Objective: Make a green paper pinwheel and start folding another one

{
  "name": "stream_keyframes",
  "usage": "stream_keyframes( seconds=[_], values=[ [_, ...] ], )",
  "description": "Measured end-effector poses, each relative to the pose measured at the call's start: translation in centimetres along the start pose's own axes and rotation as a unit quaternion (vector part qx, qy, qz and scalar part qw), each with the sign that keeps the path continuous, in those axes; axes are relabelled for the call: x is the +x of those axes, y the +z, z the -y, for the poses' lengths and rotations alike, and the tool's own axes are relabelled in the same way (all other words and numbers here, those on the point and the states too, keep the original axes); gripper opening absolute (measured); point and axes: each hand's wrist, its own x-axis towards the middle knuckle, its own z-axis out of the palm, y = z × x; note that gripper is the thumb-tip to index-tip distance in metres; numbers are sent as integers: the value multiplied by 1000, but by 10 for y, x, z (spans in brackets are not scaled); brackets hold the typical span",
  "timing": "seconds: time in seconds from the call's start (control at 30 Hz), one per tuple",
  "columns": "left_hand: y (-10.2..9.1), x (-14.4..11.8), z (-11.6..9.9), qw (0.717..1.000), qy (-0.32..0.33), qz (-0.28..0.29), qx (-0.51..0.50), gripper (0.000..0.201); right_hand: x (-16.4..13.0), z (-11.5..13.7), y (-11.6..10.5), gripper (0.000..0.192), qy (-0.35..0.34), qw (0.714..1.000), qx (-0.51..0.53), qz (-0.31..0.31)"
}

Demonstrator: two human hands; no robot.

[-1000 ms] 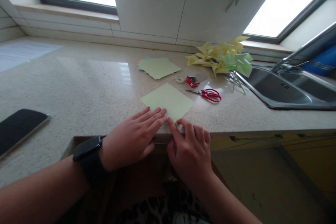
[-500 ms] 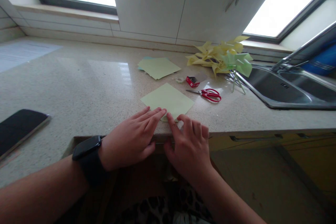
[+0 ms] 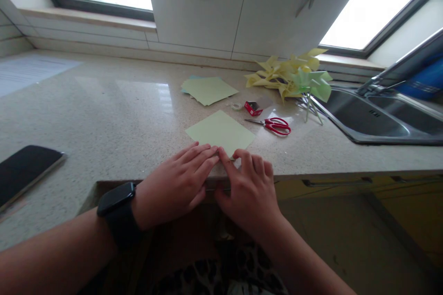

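Speckled countertop (image 3: 104, 115), paper sheets (image 3: 220, 132), scissors (image 3: 275, 125), phone (image 3: 24, 168)

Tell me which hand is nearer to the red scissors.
Right. The right hand lies at the counter edge, below and slightly left of the red scissors; the left hand is further left, beyond the green sheet.

Pale green square paper sheet (image 3: 221, 132), flat, near counter edge, corner toward viewer

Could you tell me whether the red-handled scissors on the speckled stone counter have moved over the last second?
No. The red-handled scissors lie in the same spot beside the small red box, right of the pale green square paper sheet.
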Motion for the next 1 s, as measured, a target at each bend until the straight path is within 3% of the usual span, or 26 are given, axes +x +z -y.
stream_keyframes(
  seconds=[0.47,0.67,1.0],
  values=[
    [3,3,-3,999,-12,22,35,67,0,0,1,77,1,1000,18,-4],
    [2,3,-2,999,-8,16,33,63,-8,-1,2,55,3,998,48,-35],
    [-3,4,-1,1000,-22,19,-5,60,-13,-2,4,44,5,994,86,-60]
  ],
)
